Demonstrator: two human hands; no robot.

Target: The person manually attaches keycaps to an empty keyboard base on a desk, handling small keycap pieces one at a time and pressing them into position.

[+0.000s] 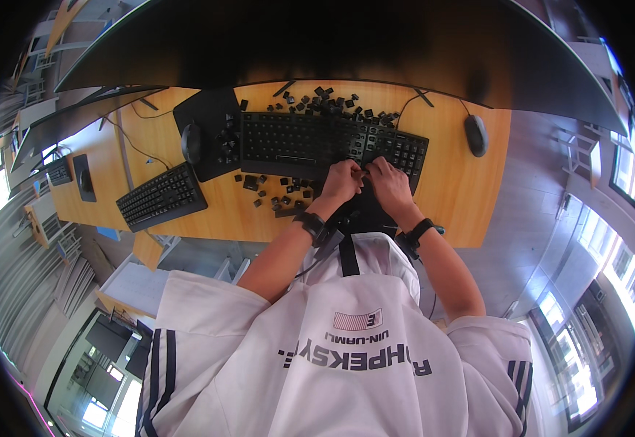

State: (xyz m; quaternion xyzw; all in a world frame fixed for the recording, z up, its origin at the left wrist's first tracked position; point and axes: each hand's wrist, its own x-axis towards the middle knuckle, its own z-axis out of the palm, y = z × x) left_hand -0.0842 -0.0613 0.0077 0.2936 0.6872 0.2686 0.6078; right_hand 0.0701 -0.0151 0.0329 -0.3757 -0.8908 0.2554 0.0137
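You have the full-size black keyboard (288, 138) in front of you on the wooden counter (470, 204), right of the counter's middle and short of its right edge, with its long side roughly along the near edge. Your left hand (341, 182) and right hand (390, 186) meet at its near side, toward the number pad. Both have the fingers drawn in, fingertips almost together; you may be pinching something small and dark, but I cannot tell what, or which hand has it.

Expect the keyboard to be stiff and fairly light, so it may slide if you push sideways; steady it by its frame. The loose black keycaps (321, 92) (strewn along its far side, with more at its left end and near side) should be tiny, hard and slick; take each by two opposite walls, and mind the sockets, whose stems could snap under a twist.

Right of the keyboard's middle a paler patch looks stripped of caps, though glare blurs it. Your fingers hide the keys beneath them, and the dark shape (365, 211) below your wrists is hard to make out. The large monitor (376, 44) covers the counter's far edge, and its own top is cut off.
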